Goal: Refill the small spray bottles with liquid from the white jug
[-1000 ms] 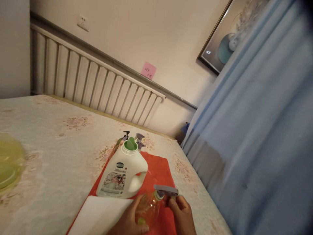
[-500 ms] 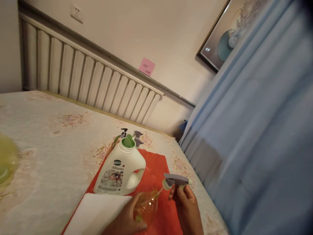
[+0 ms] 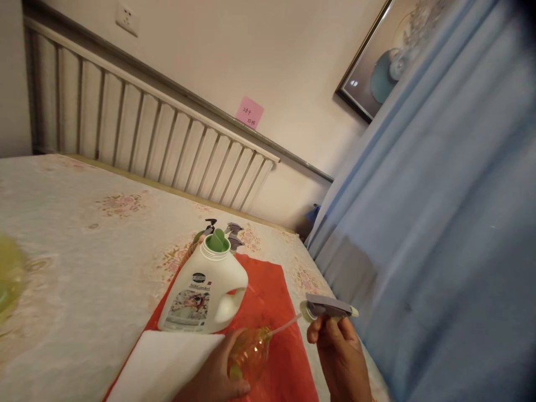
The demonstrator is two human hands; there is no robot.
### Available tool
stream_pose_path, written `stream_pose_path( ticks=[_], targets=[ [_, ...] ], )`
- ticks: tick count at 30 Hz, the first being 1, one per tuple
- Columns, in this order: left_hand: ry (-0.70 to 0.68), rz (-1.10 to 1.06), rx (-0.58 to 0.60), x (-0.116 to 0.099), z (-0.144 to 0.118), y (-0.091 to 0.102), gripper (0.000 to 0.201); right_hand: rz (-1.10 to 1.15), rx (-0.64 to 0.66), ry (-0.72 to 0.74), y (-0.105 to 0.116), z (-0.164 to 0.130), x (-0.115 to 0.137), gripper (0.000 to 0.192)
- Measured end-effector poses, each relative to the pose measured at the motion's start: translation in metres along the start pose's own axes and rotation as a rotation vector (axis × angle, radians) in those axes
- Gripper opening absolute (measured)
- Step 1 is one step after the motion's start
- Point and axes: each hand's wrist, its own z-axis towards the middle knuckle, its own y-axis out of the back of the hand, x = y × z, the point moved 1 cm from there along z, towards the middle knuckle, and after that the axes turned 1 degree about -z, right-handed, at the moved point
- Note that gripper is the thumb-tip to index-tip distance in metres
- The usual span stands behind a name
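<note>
My left hand [image 3: 221,368] is wrapped round a clear spray bottle [image 3: 253,354] with a yellowish tint, tilted with its neck to the upper right. In my right hand [image 3: 339,349] is the grey trigger spray head [image 3: 329,306], pinched between thumb and fingers. Its thin dip tube [image 3: 287,325] slants down from the head to the bottle's mouth, the lower end still at or inside the neck. Just behind my left hand stands a large white detergent jug [image 3: 205,296] with a green spout and no cap on it.
Below lies a red sheet [image 3: 268,279] with a white board [image 3: 159,363] on it. Behind the jug are more grey spray heads [image 3: 234,234]. A yellow-green translucent object [image 3: 9,273] is at the left edge. A blue curtain [image 3: 427,223] hangs on the right.
My right hand has moved right with the spray head, away from the bottle. More of the dip tube shows outside the neck. My left hand keeps its hold on the bottle.
</note>
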Motion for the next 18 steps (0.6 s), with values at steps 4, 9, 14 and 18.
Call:
stream_pose_path(
  ticks=[4,9,14,18],
  targets=[
    [0.012,0.004,-0.011,0.004,0.0,0.0,0.083,0.027,-0.02,0.014,0.002,0.008,0.005,0.025],
    [0.02,0.013,-0.078,0.014,0.002,0.002,0.087,0.205,-0.174,0.034,0.024,0.039,-0.003,0.027],
    [-0.062,-0.106,-0.023,0.022,0.005,0.007,0.087,0.078,-0.271,-0.22,0.039,0.074,-0.057,0.026],
    [-0.022,-0.057,0.029,0.021,0.004,0.008,0.085,-0.004,-0.254,-0.447,0.032,0.092,-0.113,0.016]
  ],
)
